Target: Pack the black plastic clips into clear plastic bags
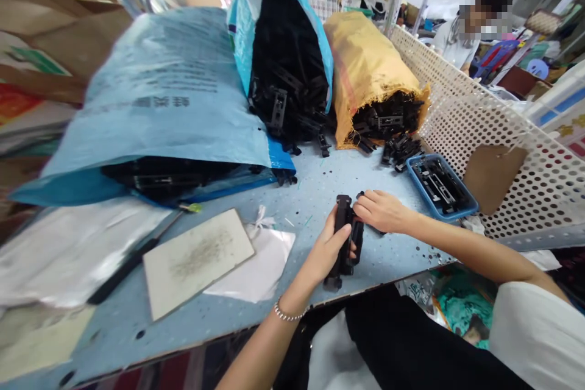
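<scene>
My left hand [329,245] is wrapped round long black plastic parts [342,207], held upright over the near edge of the blue table [315,189]. The fingers of my right hand [377,210] are closed at the upper end of these parts, touching them or a small black piece there; exactly what they pinch is hidden. Another dark piece lies under my right hand, mostly covered. To the right stands a blue plastic basket [473,207] holding similar black parts with slots. A loose pile of black parts [402,151] lies just behind it.
Two blue sacks [183,85] [235,18] and a yellow woven sack [361,61] spill black parts at the back. A pale board [198,262], white paper and a black-handled tool [123,271] lie left. A perforated white panel [516,158] borders the right; a person sits beyond it.
</scene>
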Available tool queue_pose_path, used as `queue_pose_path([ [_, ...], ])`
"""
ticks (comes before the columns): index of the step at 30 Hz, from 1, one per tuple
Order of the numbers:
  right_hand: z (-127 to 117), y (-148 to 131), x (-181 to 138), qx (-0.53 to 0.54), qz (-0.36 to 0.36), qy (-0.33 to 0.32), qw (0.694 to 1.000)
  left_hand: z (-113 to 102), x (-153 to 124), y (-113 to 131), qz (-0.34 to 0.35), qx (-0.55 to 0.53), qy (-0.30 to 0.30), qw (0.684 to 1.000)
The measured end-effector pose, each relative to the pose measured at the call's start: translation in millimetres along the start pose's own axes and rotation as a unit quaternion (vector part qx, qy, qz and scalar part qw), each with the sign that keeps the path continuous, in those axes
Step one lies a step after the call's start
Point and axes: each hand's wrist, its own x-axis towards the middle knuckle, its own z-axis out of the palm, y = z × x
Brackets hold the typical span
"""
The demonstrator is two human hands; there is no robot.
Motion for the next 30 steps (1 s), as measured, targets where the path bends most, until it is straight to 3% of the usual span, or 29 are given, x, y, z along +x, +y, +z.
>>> queue_pose_path([
  [3,9.9,-7.1,11.0,0.195,0.032,-0.008,0.980,-6.9,-7.2,-3.1,-0.009,0.023,0.009,1.000],
  [5,19.9,-17.4,18.3,0.333,0.108,-0.002,0.937,-10.6,-9.6,-6.4,0.046,0.060,0.059,0.995],
  [8,29.8,-31.4,26.6,0.426,0.160,-0.022,0.890,-17.4,-10.6,-8.1,0.114,0.097,0.117,0.982],
  [10,27.9,-33.2,29.0,0.418,0.158,-0.025,0.894,-22.8,-11.7,-5.2,0.095,0.088,0.109,0.986],
  [13,16.4,-26.4,30.0,0.309,0.118,0.009,0.943,-27.4,-15.5,2.1,0.049,0.048,0.084,0.994],
  [15,11.0,-22.6,31.3,0.270,0.085,0.008,0.959,-26.2,-18.5,4.6,0.033,0.031,0.066,0.997],
  [20,20.5,-33.5,36.7,0.391,0.161,-0.005,0.906,-19.9,-22.6,-3.9,0.074,0.102,0.113,0.986],
  [23,23.0,-38.6,37.0,0.362,0.154,-0.047,0.918,-22.7,-23.3,-5.9,0.081,0.103,0.108,0.986],
  [27,10.7,-29.8,35.4,0.138,0.029,-0.009,0.990,-26.9,-26.3,2.8,0.046,0.038,0.073,0.996],
  [30,5.3,-20.9,36.3,0.085,-0.047,-0.020,0.995,-23.9,-27.7,6.7,0.030,0.021,0.056,0.998],
])
